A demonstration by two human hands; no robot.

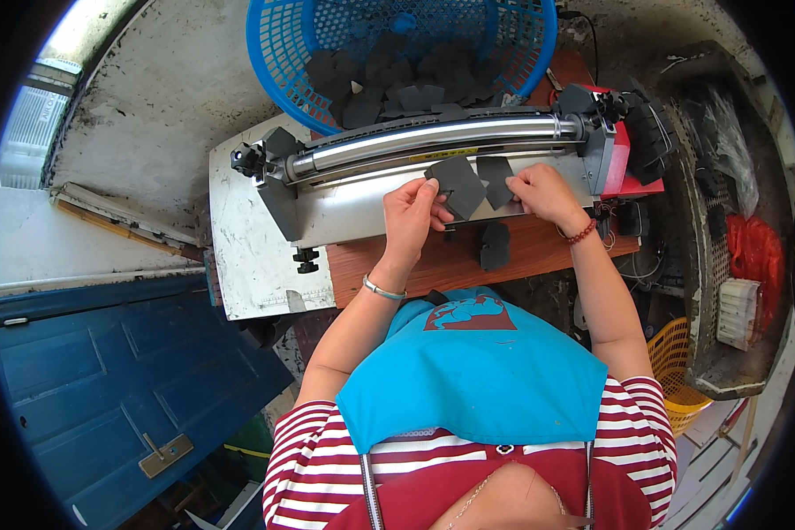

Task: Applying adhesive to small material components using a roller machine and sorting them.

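Note:
My left hand (410, 215) pinches the left edge of a dark grey flat cut piece (458, 186) with angled corners. Close by, my right hand (544, 193) grips a second, smaller dark piece (495, 181) at its right edge. Both pieces are over the metal feed plate (353, 215) of a roller machine, in front of its shiny steel roller (433, 140). Another dark piece (495, 246) lies on the reddish-brown wooden tabletop (389, 265), just below my hands.
Behind the machine stands a blue plastic basket (278, 53) holding many dark pieces (397, 84). Black knobs (306, 260) stick out at the machine's ends. A yellow basket (673, 353) is low on the right, near a red plastic bag (755, 265). A blue door (115, 380) is at left.

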